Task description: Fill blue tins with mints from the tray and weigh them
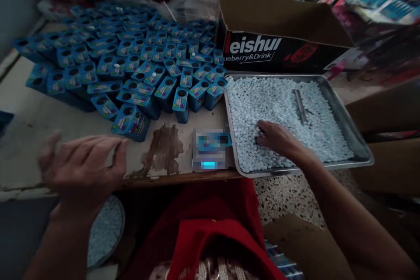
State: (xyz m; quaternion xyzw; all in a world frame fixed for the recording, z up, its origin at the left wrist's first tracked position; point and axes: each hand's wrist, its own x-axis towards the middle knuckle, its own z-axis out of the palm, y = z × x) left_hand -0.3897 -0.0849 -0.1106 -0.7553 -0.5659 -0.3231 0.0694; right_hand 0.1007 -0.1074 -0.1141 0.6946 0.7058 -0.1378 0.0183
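My right hand (275, 138) reaches into a metal tray (362, 153) spread with small pale blue-white candies (272, 96). Its fingers are pinched together among them, the tips partly buried. My left hand (87, 162), slightly blurred, hovers above the table's front edge, fingers extended and thumb apart, holding nothing. Between the hands, a small device with a glowing display (209, 162) sits at the table edge, partly pixelated. On top of it lies a blue container (213, 140). Many blue boxes with round dark holes (131, 120) stand packed together beyond my left hand.
Behind the tray stands an open black cardboard box (282, 50). A flat metal strip (300, 106) lies on the candies. Under the table on the left is a round tub (106, 227) of similar candies. A clear plastic bag (197, 0) lies behind the blue boxes.
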